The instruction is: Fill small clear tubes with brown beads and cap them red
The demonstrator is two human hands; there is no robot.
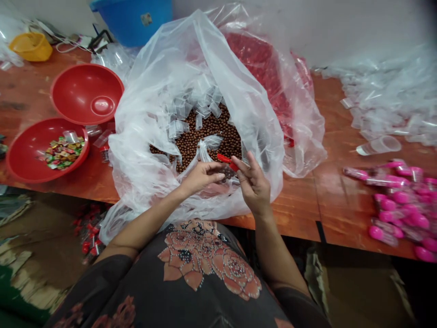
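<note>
Over the front of a big clear plastic bag (133, 168), my two hands are close together. Between the thumb and fingers of my right hand (254, 184) is a small red plastic cap (224, 158). The fingers of my left hand (202, 178) are bent together just left of it, around something see-through and blurred that I cannot make out. Inside the bag lie many small round brown balls (215, 125), like chocolate candies. Small clear plastic cups (179, 127) are heaped on them towards the back.
Two red bowls (87, 75) stand at left, the nearer holding wrapped candies (64, 152). A bag of red pieces (259, 64) and a blue bin (133, 20) are behind. Pink-capped tubes (403, 200), a clear cup (378, 145) and clear plastic pieces (396, 100) lie right.
</note>
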